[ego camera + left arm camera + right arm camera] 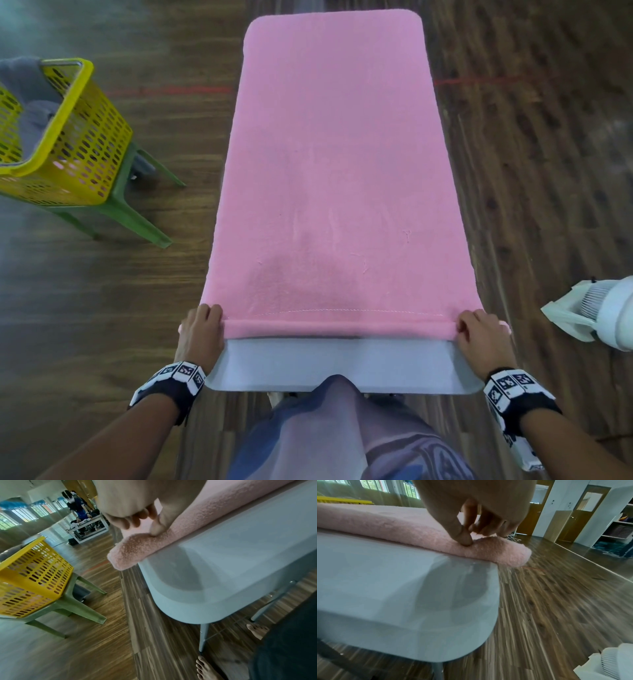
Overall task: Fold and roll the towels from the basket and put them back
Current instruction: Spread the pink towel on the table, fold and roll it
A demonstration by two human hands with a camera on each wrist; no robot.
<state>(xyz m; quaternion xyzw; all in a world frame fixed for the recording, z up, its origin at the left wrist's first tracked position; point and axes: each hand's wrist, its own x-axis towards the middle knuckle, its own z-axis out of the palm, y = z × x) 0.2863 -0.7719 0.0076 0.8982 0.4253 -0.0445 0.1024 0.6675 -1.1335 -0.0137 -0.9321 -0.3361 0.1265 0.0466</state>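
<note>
A long pink towel (335, 164) lies flat along the narrow grey table (339, 366), its near end turned over into a thin roll (339, 328). My left hand (202, 330) grips the roll's left end (130, 550), thumb pressed into the pile and fingers curled behind it. At the roll's right end (498, 551), my right hand (478, 332) pinches the fabric the same way, thumb down on top. The yellow perforated basket (65, 137) stands at the left on a green stool (126, 212), with grey towels (30, 102) inside.
A white fan (606, 311) stands on the wood floor right of the table's near corner. The stool's legs reach toward the table's left side. My bare feet (207, 669) are under the table's near end. People sit at a distant table (85, 524).
</note>
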